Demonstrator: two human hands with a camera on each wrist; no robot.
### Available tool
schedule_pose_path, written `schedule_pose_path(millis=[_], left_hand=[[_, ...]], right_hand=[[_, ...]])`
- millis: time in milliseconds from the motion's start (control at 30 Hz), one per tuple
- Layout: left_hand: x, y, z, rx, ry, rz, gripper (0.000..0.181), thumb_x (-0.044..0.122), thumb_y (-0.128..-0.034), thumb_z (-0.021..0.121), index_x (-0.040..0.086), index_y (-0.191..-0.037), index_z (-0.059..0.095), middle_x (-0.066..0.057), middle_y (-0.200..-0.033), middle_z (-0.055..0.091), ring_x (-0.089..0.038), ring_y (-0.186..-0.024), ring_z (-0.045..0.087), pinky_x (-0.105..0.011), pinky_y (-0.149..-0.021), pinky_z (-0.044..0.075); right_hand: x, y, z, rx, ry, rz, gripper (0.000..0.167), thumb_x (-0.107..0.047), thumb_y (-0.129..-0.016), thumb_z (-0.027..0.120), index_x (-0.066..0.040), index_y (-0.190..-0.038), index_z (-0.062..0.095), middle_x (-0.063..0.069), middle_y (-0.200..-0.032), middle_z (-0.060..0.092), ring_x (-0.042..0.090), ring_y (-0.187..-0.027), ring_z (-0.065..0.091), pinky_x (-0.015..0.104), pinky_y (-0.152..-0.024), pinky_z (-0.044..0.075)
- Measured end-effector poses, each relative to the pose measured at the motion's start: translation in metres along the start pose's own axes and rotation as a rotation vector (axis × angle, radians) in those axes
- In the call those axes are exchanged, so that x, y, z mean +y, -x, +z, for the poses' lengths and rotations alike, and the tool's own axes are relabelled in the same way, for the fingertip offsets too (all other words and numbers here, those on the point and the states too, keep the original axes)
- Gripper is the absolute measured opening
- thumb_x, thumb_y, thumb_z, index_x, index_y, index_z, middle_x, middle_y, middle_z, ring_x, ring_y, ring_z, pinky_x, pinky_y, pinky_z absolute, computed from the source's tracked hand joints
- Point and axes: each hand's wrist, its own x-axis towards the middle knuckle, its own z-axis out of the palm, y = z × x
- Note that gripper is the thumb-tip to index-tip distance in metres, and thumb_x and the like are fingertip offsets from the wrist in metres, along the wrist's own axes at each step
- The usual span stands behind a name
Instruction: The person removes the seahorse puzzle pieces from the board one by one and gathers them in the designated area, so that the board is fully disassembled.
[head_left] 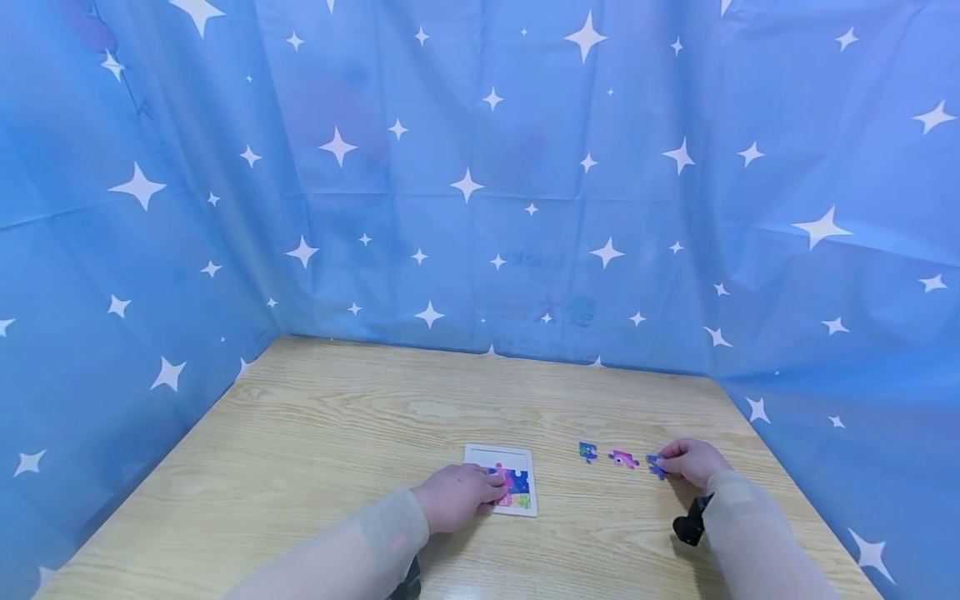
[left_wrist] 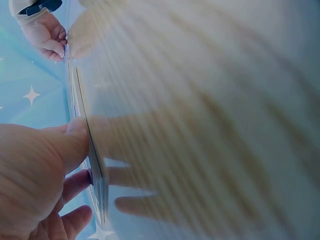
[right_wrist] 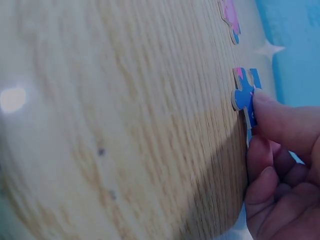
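Note:
A white square puzzle tray (head_left: 533, 505) lies on the table, with joined pink and blue pieces (head_left: 519, 480) in its nearer part; its far part shows bare white. My left hand (head_left: 457, 496) rests on the tray's left side and covers some pieces. In the left wrist view, the thumb (left_wrist: 76, 142) and fingers touch the tray's edge. Over to the right, my right hand (head_left: 697, 462) pinches a blue puzzle piece (right_wrist: 244, 97) with a pink corner, thumb on its face. A pink puzzle piece with an eye (head_left: 624, 459) lies just left of that hand.
Another blue and green puzzle piece (head_left: 587, 451) lies between the tray and the pink piece. The wooden table (head_left: 337, 417) meets a blue star-patterned curtain (head_left: 465, 250) at its back and sides. A black wrist device (head_left: 690, 525) sits under the right sleeve.

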Motion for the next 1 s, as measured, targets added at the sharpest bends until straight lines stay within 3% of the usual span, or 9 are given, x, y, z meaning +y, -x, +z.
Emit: schedule_pose_path(millis=[467, 600, 800, 1000], left_hand=[[0.0, 0.0, 0.002, 0.017, -0.011, -0.004, 0.037, 0.02, -0.0951, 0.06, 0.019, -0.132, 0.06, 0.007, -0.138, 0.053, -0.014, -0.126, 0.051, -0.029, -0.103, 0.042], [0.0, 0.0, 0.002, 0.013, -0.011, -0.005, 0.037, 0.02, -0.0952, 0.06, 0.019, -0.132, 0.06, 0.007, -0.137, 0.054, -0.013, -0.125, 0.051, -0.028, -0.103, 0.042], [-0.002, -0.003, 0.003, -0.009, 0.008, -0.021, 0.036, 0.022, -0.0964, 0.059, 0.021, -0.132, 0.06, 0.01, -0.135, 0.055, -0.012, -0.125, 0.05, -0.028, -0.103, 0.042], [-0.003, -0.003, 0.005, -0.004, 0.013, -0.014, 0.036, 0.021, -0.0967, 0.059, 0.02, -0.132, 0.06, 0.01, -0.136, 0.055, -0.012, -0.125, 0.05, -0.028, -0.103, 0.041]], right_hand=[[0.007, -0.01, 0.001, -0.007, 0.048, 0.032, 0.028, -0.023, -0.087, 0.071, 0.001, -0.1, 0.066, 0.011, -0.095, 0.062, 0.026, -0.087, 0.052, 0.035, -0.073, 0.043], [0.001, -0.004, 0.001, 0.001, 0.051, 0.011, 0.029, -0.017, -0.089, 0.068, 0.007, -0.105, 0.064, 0.014, -0.097, 0.063, 0.027, -0.091, 0.054, 0.035, -0.074, 0.044], [0.0, -0.002, -0.001, 0.01, 0.034, 0.031, 0.033, -0.02, -0.089, 0.067, 0.006, -0.109, 0.064, 0.01, -0.094, 0.063, 0.024, -0.085, 0.055, 0.032, -0.07, 0.044], [-0.018, 0.0, 0.003, 0.011, 0.035, -0.008, 0.037, -0.023, -0.092, 0.064, 0.006, -0.115, 0.061, 0.015, -0.103, 0.063, 0.028, -0.093, 0.055, 0.042, -0.08, 0.046]])
